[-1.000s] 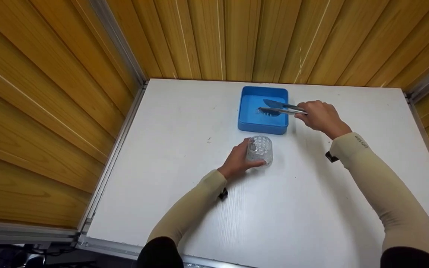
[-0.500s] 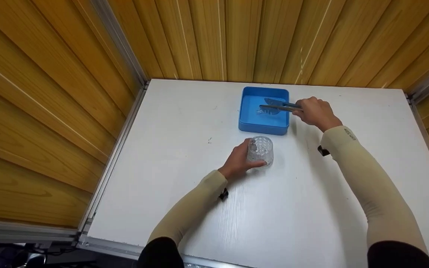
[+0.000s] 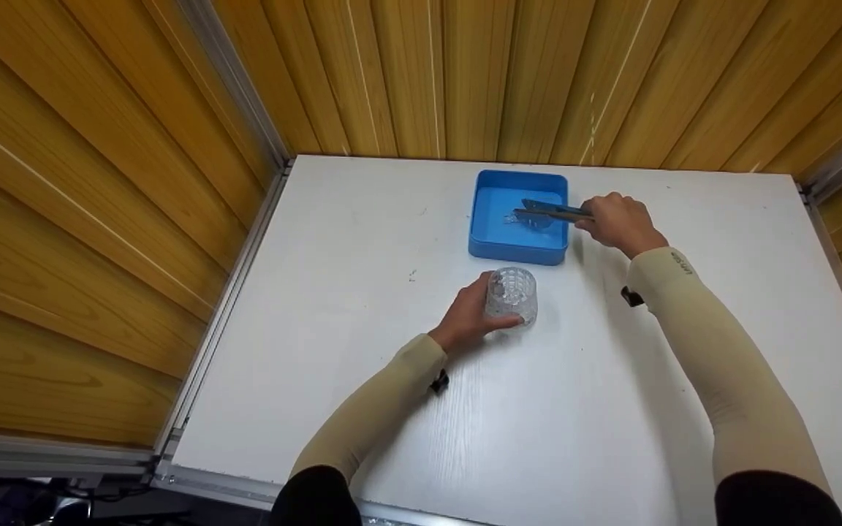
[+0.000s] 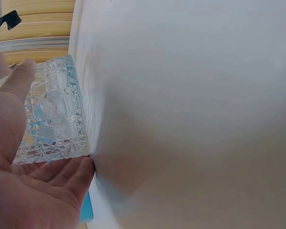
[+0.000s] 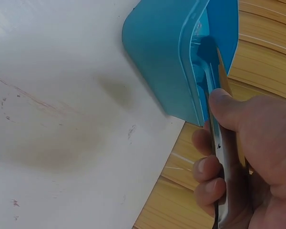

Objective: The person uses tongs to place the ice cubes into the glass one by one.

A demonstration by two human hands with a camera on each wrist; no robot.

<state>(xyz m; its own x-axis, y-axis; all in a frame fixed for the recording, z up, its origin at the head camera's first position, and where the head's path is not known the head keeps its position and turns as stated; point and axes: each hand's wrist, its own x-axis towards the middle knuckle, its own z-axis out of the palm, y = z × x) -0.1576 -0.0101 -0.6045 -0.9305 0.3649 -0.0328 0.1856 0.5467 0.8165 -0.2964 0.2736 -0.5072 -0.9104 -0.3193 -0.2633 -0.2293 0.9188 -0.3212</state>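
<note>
My left hand (image 3: 465,314) holds an upright clear cut-glass tumbler (image 3: 514,296) on the white table, thumb on the near side and fingers round the far side. In the left wrist view, clear lumps show faintly through the patterned glass (image 4: 55,112). My right hand (image 3: 620,223) grips a pair of metal tongs (image 3: 561,212), thumb on one arm and fingers curled round the other, as the right wrist view shows. The tong tips reach down into a blue square box (image 3: 516,252). Small clear pieces (image 3: 511,218) lie at the tips; whether the tongs pinch one, I cannot tell.
The white table (image 3: 362,241) carries a few small dark marks left of the tumbler. Wood-patterned panels (image 3: 406,80) rise behind it and on the left, with metal rails along the left edge. The box stands near the table's back edge, just beyond the tumbler.
My right hand and forearm have shifted a little to the left. The tong arms have come closer together inside the box. My left hand and the tumbler have stayed put.
</note>
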